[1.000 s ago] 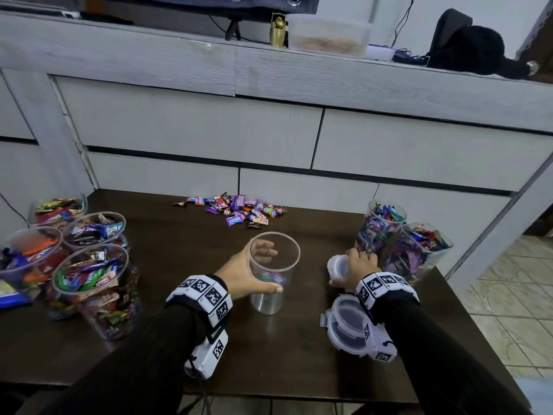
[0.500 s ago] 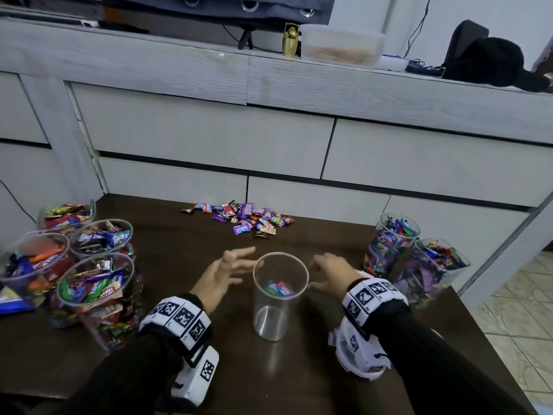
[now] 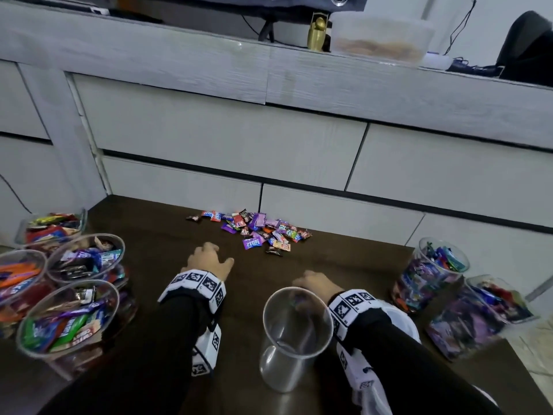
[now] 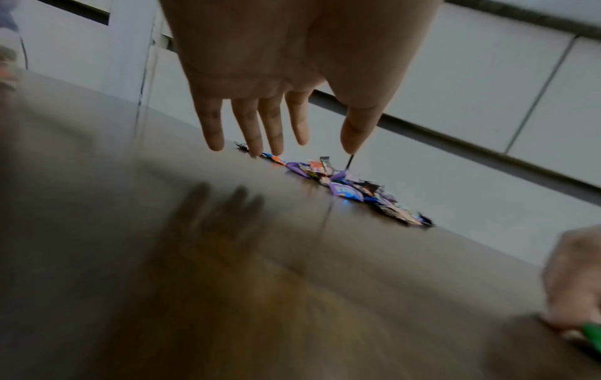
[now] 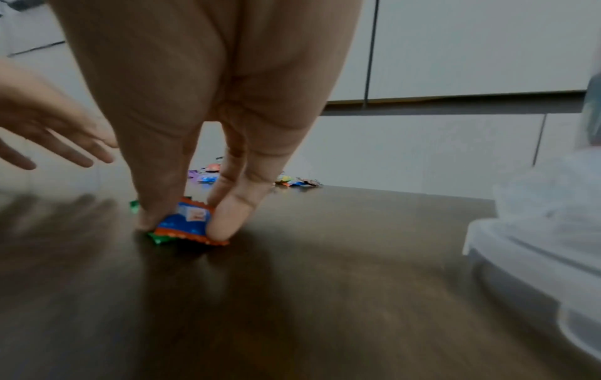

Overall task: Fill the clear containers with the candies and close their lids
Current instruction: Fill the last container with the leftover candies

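Candies (image 3: 254, 230) lie in a loose heap at the far side of your dark table (image 3: 155, 235), close to the white drawer fronts (image 3: 209, 136). Your left hand (image 3: 208, 260) hovers above the tabletop just short of that heap, fingers (image 4: 273, 123) straight and spread, holding nothing. Your right hand (image 3: 314, 284) is down on the table beyond the empty clear container (image 3: 294, 336), and it pinches a small orange-and-blue candy (image 5: 187, 222) between thumb and fingertips against the wood, with a green wrapper (image 5: 159, 237) showing underneath it. The empty container stands upright between your forearms, lid off. A clear lid (image 5: 536, 257) lies on the table just to the right of your right wrist. Four open containers (image 3: 65, 319) full of candy cluster at your left, and two more filled ones (image 3: 431, 277) stand at your right.
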Demonstrator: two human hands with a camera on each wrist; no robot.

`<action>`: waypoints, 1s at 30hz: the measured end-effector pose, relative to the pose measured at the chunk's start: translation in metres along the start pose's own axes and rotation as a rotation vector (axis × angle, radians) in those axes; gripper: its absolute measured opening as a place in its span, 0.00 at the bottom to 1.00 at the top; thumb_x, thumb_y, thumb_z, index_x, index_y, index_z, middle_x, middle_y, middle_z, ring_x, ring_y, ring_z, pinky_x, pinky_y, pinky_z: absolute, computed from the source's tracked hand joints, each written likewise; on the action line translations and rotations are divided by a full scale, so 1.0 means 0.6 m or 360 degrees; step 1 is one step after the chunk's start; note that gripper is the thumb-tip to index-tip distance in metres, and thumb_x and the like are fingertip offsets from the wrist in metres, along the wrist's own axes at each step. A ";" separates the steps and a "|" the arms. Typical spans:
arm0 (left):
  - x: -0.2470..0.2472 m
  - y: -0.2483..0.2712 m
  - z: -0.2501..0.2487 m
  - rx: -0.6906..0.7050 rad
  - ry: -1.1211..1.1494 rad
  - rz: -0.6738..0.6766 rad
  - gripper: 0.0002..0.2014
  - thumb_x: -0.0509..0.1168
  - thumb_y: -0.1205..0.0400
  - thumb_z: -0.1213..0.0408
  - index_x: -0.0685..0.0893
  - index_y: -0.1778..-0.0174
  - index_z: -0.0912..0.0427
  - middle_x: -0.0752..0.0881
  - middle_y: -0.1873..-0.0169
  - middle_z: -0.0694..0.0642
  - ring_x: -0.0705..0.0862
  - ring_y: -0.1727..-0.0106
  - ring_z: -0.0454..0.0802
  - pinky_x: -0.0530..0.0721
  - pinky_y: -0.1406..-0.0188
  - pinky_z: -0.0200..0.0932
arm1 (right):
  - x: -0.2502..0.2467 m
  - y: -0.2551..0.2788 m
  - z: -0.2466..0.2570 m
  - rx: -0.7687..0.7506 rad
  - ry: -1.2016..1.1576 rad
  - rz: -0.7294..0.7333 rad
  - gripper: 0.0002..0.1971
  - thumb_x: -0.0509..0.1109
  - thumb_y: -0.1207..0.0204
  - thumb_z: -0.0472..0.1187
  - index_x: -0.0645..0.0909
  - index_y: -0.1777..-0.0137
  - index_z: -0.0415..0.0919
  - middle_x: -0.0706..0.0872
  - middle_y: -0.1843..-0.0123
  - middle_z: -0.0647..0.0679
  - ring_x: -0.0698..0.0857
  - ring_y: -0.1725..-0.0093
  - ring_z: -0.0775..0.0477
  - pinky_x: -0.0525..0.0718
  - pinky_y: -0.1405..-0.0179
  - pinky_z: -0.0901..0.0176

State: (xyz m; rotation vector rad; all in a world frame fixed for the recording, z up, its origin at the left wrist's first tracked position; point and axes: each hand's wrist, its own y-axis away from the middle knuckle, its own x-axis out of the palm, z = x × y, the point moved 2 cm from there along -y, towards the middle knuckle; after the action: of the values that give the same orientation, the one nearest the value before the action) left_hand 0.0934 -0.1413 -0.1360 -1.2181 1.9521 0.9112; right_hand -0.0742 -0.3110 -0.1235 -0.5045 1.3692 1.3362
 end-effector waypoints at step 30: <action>0.109 -0.225 -0.108 0.0467 -0.0553 0.0188 0.49 0.56 0.23 0.28 0.46 0.14 0.51 0.43 0.15 0.62 0.40 0.15 0.64 0.44 0.19 0.65 | -0.050 -0.271 -0.030 0.0154 -0.0068 -0.0509 0.54 0.74 0.34 0.64 0.44 0.17 0.52 0.56 0.19 0.38 0.58 0.20 0.34 0.62 0.22 0.39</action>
State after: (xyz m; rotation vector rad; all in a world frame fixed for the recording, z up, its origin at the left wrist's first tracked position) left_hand 0.1842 -0.2689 -0.1827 -0.7305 1.8101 0.7983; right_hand 0.0684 -0.3826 -0.1699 -0.5980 1.2513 1.0104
